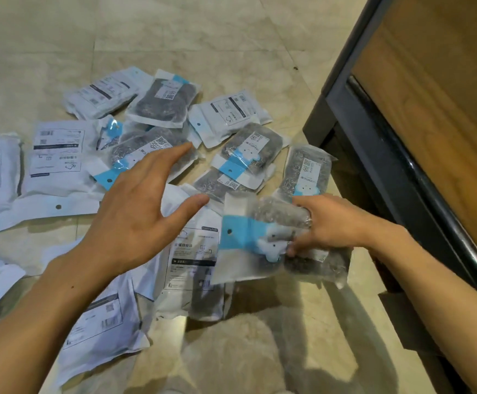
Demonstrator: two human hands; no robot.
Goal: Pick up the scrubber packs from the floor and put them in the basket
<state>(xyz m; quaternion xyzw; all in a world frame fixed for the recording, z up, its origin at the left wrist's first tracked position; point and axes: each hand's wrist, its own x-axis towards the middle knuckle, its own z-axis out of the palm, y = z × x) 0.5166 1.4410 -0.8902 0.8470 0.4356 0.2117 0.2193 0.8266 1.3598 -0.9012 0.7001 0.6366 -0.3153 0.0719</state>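
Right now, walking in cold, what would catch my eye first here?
Most striking is the scatter of scrubber packs strewn over the tiled floor, white and blue pouches with dark steel wool inside. The right hand grips a small bunch of packs low at centre-right, while the left hand reaches open-fingered over the pile. A dark-framed wooden cabinet fills the right side.

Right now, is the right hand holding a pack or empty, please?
Holding: the right hand grips scrubber packs, fingers curled round them, lifted above the floor.
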